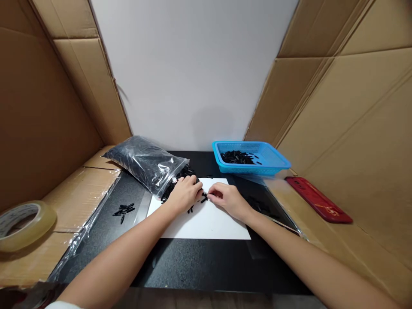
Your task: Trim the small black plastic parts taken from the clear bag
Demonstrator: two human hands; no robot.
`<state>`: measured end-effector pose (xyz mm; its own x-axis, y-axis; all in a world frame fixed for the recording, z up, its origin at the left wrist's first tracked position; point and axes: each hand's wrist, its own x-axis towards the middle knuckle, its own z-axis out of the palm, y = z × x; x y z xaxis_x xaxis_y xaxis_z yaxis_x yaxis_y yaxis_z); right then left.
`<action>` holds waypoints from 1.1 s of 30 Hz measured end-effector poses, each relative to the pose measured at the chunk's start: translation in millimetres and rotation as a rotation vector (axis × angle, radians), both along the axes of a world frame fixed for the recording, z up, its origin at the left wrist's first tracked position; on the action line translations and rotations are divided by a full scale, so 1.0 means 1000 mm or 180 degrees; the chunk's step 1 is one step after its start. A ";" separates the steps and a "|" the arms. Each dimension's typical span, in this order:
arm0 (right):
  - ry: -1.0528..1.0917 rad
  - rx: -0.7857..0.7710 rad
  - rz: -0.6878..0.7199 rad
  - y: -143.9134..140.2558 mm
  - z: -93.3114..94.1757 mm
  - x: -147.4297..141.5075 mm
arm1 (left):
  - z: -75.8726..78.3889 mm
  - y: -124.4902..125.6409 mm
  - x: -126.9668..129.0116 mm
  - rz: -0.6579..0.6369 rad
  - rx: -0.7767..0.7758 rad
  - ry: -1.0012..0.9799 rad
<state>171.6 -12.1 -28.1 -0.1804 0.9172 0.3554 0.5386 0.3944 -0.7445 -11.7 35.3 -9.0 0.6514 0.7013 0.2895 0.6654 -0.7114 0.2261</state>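
On the white sheet of paper (209, 223), my left hand (184, 194) lies with curled fingers beside a pile of small black oblong pieces (186, 171). What is under its fingers, if anything, is hidden. My right hand (230, 200) pinches thumb and fingertips together at a small black piece (204, 197) on the sheet, a short way right of my left hand. A few more pieces (190, 209) lie below my left hand. The pile spills from the mouth of a clear plastic bag (144, 161) full of black pieces, lying on its side.
A blue basket (270, 165) with black pieces inside stands at the back right. Loose pieces (123, 210) lie on the black tabletop (180, 262) at left. A tape roll (41, 225) sits far left, a red phone case (318, 199) far right. Cardboard walls (354, 107) flank both sides.
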 end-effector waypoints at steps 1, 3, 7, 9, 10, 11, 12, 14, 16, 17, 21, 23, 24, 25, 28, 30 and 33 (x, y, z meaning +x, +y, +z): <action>0.0151 -0.0038 -0.0076 0.001 0.000 0.003 | 0.001 -0.001 0.000 -0.0008 -0.0037 -0.0122; 0.0455 -0.0130 -0.0195 0.003 -0.001 0.006 | 0.006 -0.005 0.001 0.0020 -0.0139 -0.0425; 0.0869 -0.0257 -0.0177 0.005 0.003 0.000 | 0.019 -0.015 0.004 0.0057 -0.0676 -0.1134; 0.0921 -0.0281 -0.0046 0.003 0.009 -0.007 | 0.020 -0.022 0.009 -0.0061 -0.1217 -0.1408; 0.0908 -0.0295 0.0049 0.002 0.013 -0.009 | 0.019 -0.025 0.012 -0.0103 -0.1532 -0.1509; 0.0869 -0.0300 0.0147 0.000 0.017 -0.012 | 0.017 -0.028 0.014 -0.0149 -0.1824 -0.1593; 0.0795 -0.0299 0.0249 -0.002 0.021 -0.014 | 0.014 -0.030 0.017 -0.0153 -0.2041 -0.1687; 0.0580 -0.0186 0.0384 -0.005 0.025 -0.015 | 0.010 -0.030 0.020 -0.0071 -0.2682 -0.2107; 0.0480 -0.0027 0.0368 -0.006 0.025 -0.011 | 0.008 -0.028 0.019 0.0106 -0.3744 -0.2869; 0.0523 0.0063 0.0295 -0.006 0.023 -0.008 | 0.008 -0.027 0.017 0.0165 -0.4175 -0.3170; 0.0839 0.0272 -0.0188 -0.005 0.015 0.005 | 0.010 -0.022 0.011 0.0171 -0.4751 -0.3555; 0.0845 0.0358 -0.0382 -0.005 0.013 0.009 | 0.011 -0.022 0.011 0.0155 -0.4777 -0.3488; 0.0800 0.0430 -0.0408 -0.005 0.013 0.009 | 0.011 -0.022 0.011 0.0147 -0.4775 -0.3430; 0.0736 0.0516 -0.0389 -0.006 0.013 0.009 | 0.011 -0.023 0.012 0.0134 -0.4758 -0.3362; 0.0469 0.0706 -0.0206 -0.011 0.015 0.005 | 0.009 -0.024 0.014 0.0096 -0.4585 -0.3119; 0.0397 0.0778 -0.0167 -0.015 0.016 0.003 | 0.008 -0.023 0.014 0.0092 -0.4347 -0.2980; 0.0432 0.0872 -0.0185 -0.019 0.018 0.000 | 0.009 -0.021 0.013 0.0143 -0.3981 -0.2921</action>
